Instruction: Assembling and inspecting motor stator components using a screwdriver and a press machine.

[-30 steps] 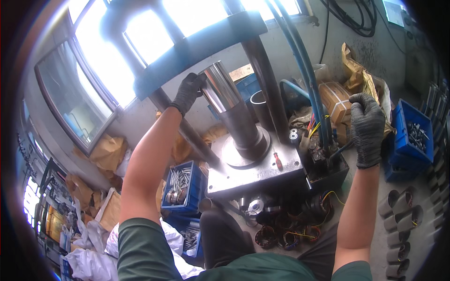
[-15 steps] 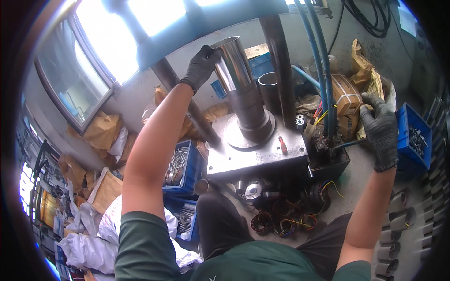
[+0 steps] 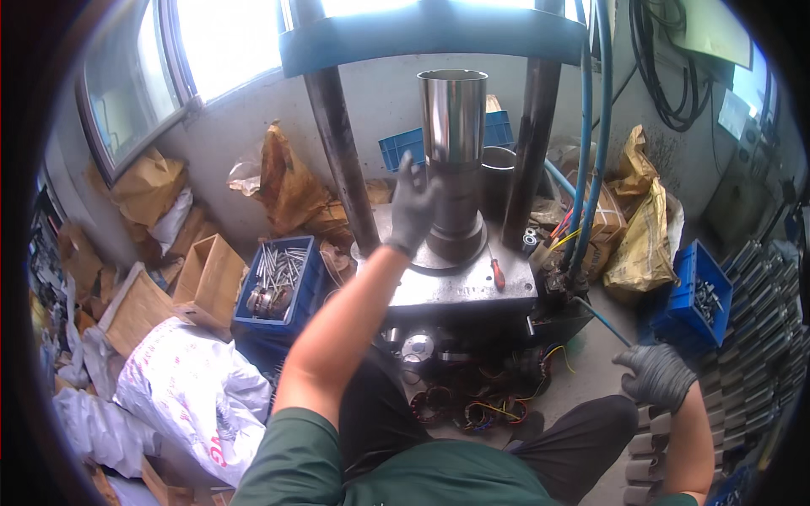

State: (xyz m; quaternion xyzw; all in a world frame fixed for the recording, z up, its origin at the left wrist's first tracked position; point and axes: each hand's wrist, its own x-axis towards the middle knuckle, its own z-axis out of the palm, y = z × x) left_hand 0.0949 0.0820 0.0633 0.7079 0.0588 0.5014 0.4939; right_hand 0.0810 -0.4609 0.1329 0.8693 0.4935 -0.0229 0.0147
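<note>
A shiny metal tube [image 3: 454,118] stands upright on a dark cylinder [image 3: 456,207], which rests on a round base on the steel press table [image 3: 405,291]. My left hand [image 3: 413,207], in a dark grey glove, is raised just left of the dark cylinder with its fingers apart, holding nothing; whether it touches the cylinder I cannot tell. Low on the right, my gloved right hand [image 3: 660,376] hangs beside the tip of a thin lever [image 3: 603,320]. Its fingers are loosely bent and apart, with nothing seen in them. A red-handled screwdriver [image 3: 498,275] lies on the table's right part.
Dark press columns [image 3: 342,156] flank the tube under a blue crossbeam [image 3: 430,38]. Blue crates of metal parts stand left [image 3: 283,287] and right [image 3: 696,295]. Wound wire coils [image 3: 477,413] lie on the floor before me. Rows of metal pieces [image 3: 742,337] line the right.
My left hand has come off the tube's upper rim and down beside the dark cylinder. My right hand has dropped lower, and the lever now slants downward. The view has shifted.
</note>
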